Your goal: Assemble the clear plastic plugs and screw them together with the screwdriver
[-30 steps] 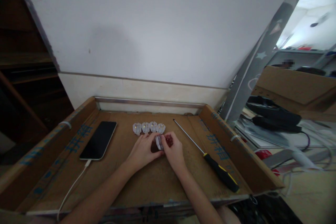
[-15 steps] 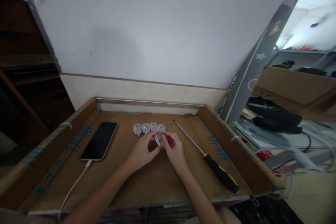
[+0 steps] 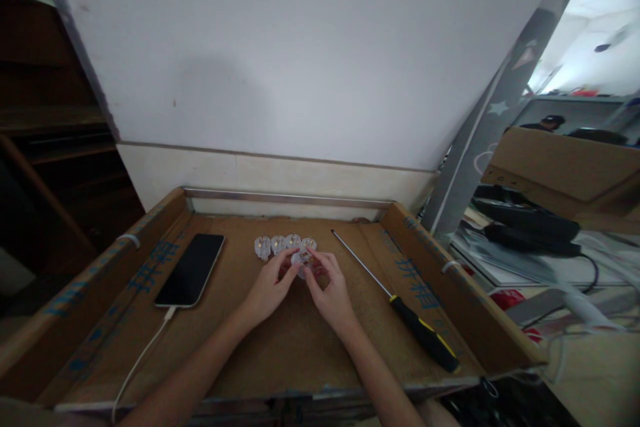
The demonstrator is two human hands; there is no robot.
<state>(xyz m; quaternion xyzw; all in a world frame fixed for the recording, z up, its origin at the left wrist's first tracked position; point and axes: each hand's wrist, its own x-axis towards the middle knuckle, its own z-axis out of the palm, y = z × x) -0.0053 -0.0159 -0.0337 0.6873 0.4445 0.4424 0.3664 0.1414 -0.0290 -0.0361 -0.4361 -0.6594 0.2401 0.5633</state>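
My left hand (image 3: 267, 290) and my right hand (image 3: 330, 290) meet at the middle of a cardboard tray (image 3: 280, 340). Together their fingertips pinch a small clear plastic plug piece (image 3: 301, 259), lifted slightly off the cardboard. Just behind the fingers lies a row of several clear plastic plugs (image 3: 280, 245) with small yellow metal parts. Both hands are closed on the piece; its underside is hidden by the fingers.
A black phone (image 3: 190, 269) with a white cable (image 3: 143, 353) lies at the left of the tray. A long screwdriver (image 3: 400, 307) with a black and yellow handle lies at the right. Raised cardboard walls border the tray. Cables and boxes sit off to the right.
Both hands have moved a little farther from me, toward the row of plugs, carrying the clear piece with them. The dark red part seen under the fingers earlier no longer shows.
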